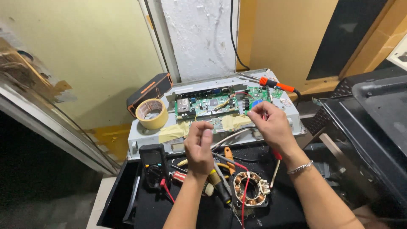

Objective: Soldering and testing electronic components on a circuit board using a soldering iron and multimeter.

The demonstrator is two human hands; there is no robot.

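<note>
Two hands work over an opened grey metal chassis (214, 127) w/ a green circuit board (212, 103) bolted inside. Right hand (271, 125) w/ a silver bracelet on the wrist pinches something thin at the fingertips, prob. a red probe or wire, right above the board's right end by a blue round component (256, 103); can't tell exactly what it grips. Left hand (199, 146) is loosely curled, fingers bunched narrow, raised just off the chassis front edge; whether it holds anything isn't visible.

Progress, as a judgement: cover is off, board exposed, strips of beige masking tape (176, 130) hold cabling down, so opening-up is done. Hands at the board suggest testing or rework is mid-way; nothing looks closed up again.

Orange-handled soldering iron (275, 85) lies on the chassis back-right corner, apart from both hands. Roll of beige tape (151, 113) sits on the chassis left end, a black-and-orange box-shaped speaker (148, 91) just behind it.

Nearer, on the black table (169, 212): black multimeter (153, 163) w/ red lead at left, yellow-handled screwdriver (214, 180) and orange-handled pliers (229, 156) under the left wrist, a copper-wound motor stator (251, 188) between the forearms. Untouched for now.
</note>
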